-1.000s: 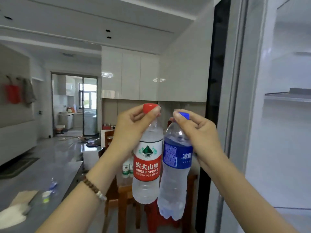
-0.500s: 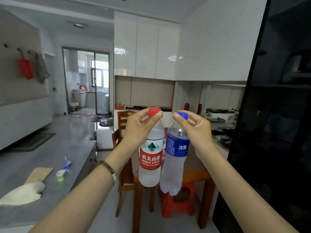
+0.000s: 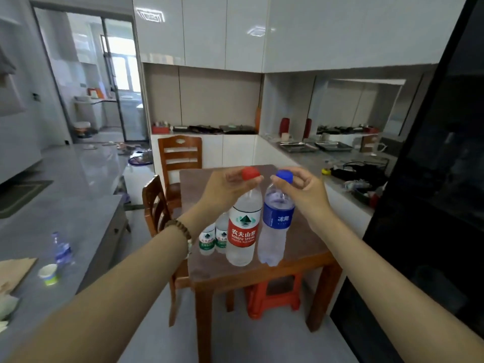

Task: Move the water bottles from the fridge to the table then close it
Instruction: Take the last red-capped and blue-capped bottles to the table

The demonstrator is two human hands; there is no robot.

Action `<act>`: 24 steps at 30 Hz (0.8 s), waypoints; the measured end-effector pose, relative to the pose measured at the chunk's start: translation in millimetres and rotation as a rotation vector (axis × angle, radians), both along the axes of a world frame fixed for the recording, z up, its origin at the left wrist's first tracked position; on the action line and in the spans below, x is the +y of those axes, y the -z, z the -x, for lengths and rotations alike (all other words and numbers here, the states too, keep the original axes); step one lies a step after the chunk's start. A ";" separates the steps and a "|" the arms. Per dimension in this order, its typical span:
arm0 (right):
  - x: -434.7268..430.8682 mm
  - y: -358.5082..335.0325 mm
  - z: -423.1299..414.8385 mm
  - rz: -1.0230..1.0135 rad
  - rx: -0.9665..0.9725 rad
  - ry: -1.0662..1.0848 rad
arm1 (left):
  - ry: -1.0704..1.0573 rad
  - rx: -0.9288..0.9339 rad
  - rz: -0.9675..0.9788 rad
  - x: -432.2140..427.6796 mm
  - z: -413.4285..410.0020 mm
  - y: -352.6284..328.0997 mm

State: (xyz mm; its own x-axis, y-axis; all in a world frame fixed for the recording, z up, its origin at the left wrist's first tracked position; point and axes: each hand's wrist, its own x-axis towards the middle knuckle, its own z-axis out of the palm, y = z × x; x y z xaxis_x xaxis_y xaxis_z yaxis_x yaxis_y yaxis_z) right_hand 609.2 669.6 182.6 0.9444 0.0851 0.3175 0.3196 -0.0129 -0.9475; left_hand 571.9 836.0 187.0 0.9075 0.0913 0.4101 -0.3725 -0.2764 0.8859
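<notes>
My left hand (image 3: 222, 189) grips the red cap of a clear water bottle with a red label (image 3: 242, 231). My right hand (image 3: 305, 189) pinches the blue cap of a clear bottle with a blue label (image 3: 275, 229). Both bottles hang upright, side by side, over the brown wooden table (image 3: 301, 247). Two small green-labelled bottles (image 3: 213, 238) stand on the table just left of them, partly hidden by my left wrist. The dark fridge front (image 3: 429, 205) fills the right edge; its door is out of view.
Two wooden chairs (image 3: 180, 158) stand at the table's far-left side and a red plastic stool (image 3: 272, 297) sits under it. A grey counter (image 3: 65, 231) at left carries a small bottle, a cup and cloths. A cluttered worktop (image 3: 348, 169) runs along the right.
The view has swung away from the open fridge to the table and tilted down. Both hands have carried the bottles forward until they hang over the tabletop.
</notes>
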 end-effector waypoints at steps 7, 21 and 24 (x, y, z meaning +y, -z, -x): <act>19.7 56.0 -113.3 0.003 0.092 0.095 | 0.127 0.167 -0.060 32.8 -129.1 45.4; 33.8 159.3 -278.2 0.094 0.245 -0.004 | -0.006 0.338 -0.243 49.9 -278.3 139.4; 38.0 176.9 -297.4 0.123 0.242 -0.066 | -0.097 0.349 -0.267 52.4 -289.0 155.1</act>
State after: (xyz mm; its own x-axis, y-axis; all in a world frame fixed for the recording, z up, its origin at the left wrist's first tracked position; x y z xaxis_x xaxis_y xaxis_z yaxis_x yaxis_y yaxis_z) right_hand 906.6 707.7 5.7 0.9826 0.1733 0.0663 0.0877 -0.1190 -0.9890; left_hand 860.9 888.4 32.0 0.9882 0.1148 0.1015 -0.0252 -0.5314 0.8467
